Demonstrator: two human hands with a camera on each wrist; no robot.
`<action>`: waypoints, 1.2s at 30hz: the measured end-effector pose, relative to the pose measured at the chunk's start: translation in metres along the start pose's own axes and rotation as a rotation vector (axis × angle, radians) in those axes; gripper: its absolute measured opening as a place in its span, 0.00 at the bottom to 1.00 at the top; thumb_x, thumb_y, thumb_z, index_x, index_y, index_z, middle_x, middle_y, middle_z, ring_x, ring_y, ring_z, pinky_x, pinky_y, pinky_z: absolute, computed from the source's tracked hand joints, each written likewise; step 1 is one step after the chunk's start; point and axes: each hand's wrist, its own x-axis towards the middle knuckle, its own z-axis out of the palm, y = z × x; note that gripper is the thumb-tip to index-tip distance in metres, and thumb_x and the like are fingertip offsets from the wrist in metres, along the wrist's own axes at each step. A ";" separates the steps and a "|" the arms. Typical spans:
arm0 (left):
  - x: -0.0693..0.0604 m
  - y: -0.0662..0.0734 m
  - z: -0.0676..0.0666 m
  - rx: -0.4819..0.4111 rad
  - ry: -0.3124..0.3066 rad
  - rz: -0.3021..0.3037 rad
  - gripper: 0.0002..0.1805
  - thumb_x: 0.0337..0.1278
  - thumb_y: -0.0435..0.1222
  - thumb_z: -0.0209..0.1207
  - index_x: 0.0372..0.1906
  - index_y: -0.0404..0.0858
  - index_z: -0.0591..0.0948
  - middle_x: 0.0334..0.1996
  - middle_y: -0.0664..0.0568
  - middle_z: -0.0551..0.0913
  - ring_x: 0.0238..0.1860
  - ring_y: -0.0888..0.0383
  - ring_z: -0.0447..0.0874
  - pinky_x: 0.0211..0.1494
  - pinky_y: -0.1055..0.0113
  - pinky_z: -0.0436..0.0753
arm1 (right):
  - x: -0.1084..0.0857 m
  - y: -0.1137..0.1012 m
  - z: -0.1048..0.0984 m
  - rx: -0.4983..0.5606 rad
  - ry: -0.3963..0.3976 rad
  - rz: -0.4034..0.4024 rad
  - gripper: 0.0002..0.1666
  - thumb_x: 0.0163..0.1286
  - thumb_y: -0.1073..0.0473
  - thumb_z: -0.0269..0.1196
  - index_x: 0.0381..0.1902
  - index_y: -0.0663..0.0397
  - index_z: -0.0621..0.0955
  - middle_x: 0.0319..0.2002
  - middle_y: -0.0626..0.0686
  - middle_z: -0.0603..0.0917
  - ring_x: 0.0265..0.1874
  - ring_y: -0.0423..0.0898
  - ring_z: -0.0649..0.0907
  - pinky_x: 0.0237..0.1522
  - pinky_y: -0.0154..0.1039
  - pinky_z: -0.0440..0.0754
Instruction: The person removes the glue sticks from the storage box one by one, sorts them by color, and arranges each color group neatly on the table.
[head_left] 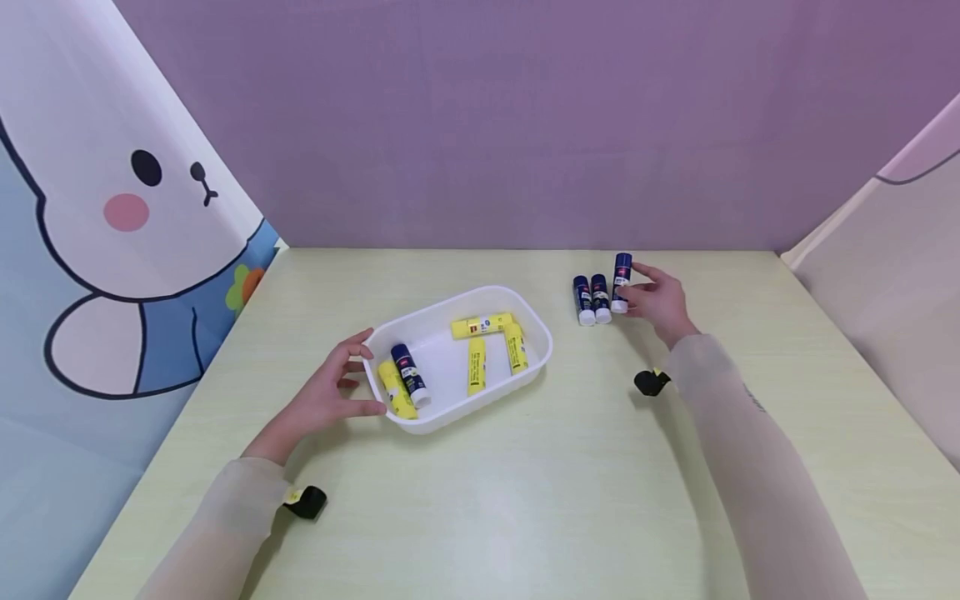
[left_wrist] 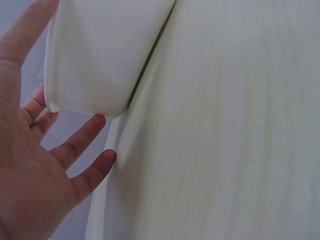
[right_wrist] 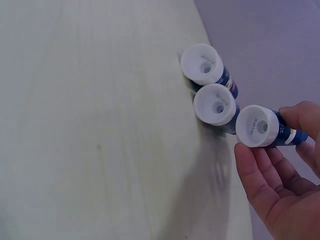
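Note:
My left hand (head_left: 325, 394) grips the left end of a white plastic basket (head_left: 457, 410), fingers at the rim and thumb by the near corner. Inside lie several yellow glue sticks (head_left: 477, 367) and one dark blue glue stick (head_left: 410, 374). At the back right of the table, my right hand (head_left: 660, 305) pinches another blue glue stick (right_wrist: 257, 126) between thumb and fingers, its white base facing the right wrist camera. Just left of it, two more blue glue sticks (head_left: 583, 300) (head_left: 601, 298) lie side by side. In the left wrist view the basket's contents are hidden.
The pale wooden table (head_left: 525, 500) ends at a purple cloth backdrop (head_left: 525, 125). A cartoon-printed cloth (head_left: 97, 250) hangs on the left, and a pale cloth (head_left: 885, 250) on the right. Black wrist devices (head_left: 306, 503) (head_left: 651, 382) are attached at both sleeves.

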 end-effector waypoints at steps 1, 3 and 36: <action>0.000 0.000 0.000 0.001 0.000 -0.002 0.37 0.47 0.33 0.76 0.57 0.36 0.64 0.79 0.44 0.49 0.62 0.36 0.70 0.60 0.42 0.71 | 0.001 0.001 0.000 -0.009 -0.002 0.005 0.41 0.71 0.62 0.64 0.77 0.54 0.59 0.48 0.58 0.79 0.28 0.38 0.84 0.40 0.37 0.85; 0.000 -0.001 0.000 0.002 0.001 -0.003 0.37 0.47 0.34 0.76 0.57 0.36 0.64 0.79 0.44 0.49 0.63 0.36 0.70 0.60 0.42 0.71 | 0.002 0.004 0.001 -0.028 -0.002 0.012 0.41 0.71 0.62 0.64 0.77 0.54 0.60 0.50 0.61 0.78 0.28 0.37 0.84 0.40 0.37 0.85; 0.000 -0.001 0.000 -0.007 -0.001 -0.009 0.37 0.48 0.34 0.75 0.58 0.36 0.64 0.79 0.45 0.49 0.64 0.36 0.69 0.62 0.41 0.70 | 0.017 0.012 -0.008 -0.201 -0.189 0.161 0.35 0.74 0.56 0.61 0.68 0.74 0.65 0.51 0.65 0.80 0.30 0.39 0.83 0.39 0.36 0.85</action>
